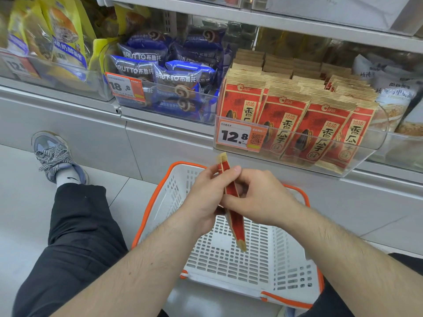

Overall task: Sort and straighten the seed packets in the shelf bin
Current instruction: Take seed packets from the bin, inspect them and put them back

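- Both my hands grip two thin packets (231, 202) edge-on over the basket (240, 255): left hand (203, 197) at 9 o'clock, right hand (258, 197) at 3.
- Risk: the slick, flat paper sleeves could slide apart and drop into the basket.
- The clear plastic bin (357, 152), at 1 o'clock, holds crinkle-topped red packets in leaning rows.

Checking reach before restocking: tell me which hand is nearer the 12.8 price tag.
Right. The right hand sits below the 12.8 price tag, slightly to its right; the left hand is lower left of it. Both hold the seed packets.
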`<state>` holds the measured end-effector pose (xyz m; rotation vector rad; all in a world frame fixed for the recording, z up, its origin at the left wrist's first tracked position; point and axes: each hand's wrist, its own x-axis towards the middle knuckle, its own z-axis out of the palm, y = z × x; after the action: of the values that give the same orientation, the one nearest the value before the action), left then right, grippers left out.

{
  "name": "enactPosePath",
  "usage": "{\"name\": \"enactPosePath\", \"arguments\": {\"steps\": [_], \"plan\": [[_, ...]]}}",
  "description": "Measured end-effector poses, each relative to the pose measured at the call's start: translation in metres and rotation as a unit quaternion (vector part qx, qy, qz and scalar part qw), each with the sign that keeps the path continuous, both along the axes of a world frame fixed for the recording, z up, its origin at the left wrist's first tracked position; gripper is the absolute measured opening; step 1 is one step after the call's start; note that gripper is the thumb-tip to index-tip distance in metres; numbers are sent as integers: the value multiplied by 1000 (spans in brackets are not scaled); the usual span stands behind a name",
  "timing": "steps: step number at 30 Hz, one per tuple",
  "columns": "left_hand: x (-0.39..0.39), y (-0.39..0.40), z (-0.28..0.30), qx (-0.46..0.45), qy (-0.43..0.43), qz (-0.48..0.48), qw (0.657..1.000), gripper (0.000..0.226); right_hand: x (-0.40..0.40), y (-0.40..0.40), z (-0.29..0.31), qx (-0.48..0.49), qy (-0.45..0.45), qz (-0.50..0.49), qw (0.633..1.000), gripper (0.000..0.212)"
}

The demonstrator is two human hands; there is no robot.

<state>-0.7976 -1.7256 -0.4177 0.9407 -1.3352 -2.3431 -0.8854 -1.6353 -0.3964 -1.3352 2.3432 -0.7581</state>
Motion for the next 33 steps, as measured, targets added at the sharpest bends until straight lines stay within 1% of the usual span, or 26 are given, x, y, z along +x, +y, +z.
{"name": "enactPosePath", "arguments": {"steps": [1,2,4,5,8,10,12,15,20,22,24,29,31,33], "plan": [[0,0,1,31,4,-7,999,16,-2,0,1,-5,-55,15,998,35],[1,0,2,73,10,-15,997,25,-4,0,1,-11,-113,28,993,36],[2,0,2,138,36,-32,989,43,-9,1,4,-31,-204,28,978,25],[3,-1,1,147,53,-37,987,47,-12,1,4,-36,-226,0,973,20],[3,0,-3,132,70,-34,988,49,-20,-1,1,-37,-220,-100,970,15],[3,-1,-5,117,58,-26,991,49,-23,-2,1,-37,-205,-146,967,20],[4,-1,-5,108,46,-20,993,50,-25,-1,3,-44,-230,-174,956,27],[6,-2,-3,74,30,-29,996,49,-24,0,6,-53,-274,-172,945,16],[9,-8,-1,-23,15,-15,1000,44,-22,1,9,-114,-271,-172,940,31],[9,-9,0,-27,22,-3,999,46,-20,1,11,-127,-260,-165,943,35],[10,-9,-1,-18,39,7,999,48,-17,0,12,-148,-273,-162,937,36],[11,-4,-1,-8,97,21,995,45,-14,-2,19,-193,-354,-178,898,31],[10,-1,-2,-16,108,17,994,42,-15,-2,19,-199,-372,-196,885,29],[10,1,-2,-26,117,15,993,40,-15,-1,19,-204,-377,-214,878,33]]}}
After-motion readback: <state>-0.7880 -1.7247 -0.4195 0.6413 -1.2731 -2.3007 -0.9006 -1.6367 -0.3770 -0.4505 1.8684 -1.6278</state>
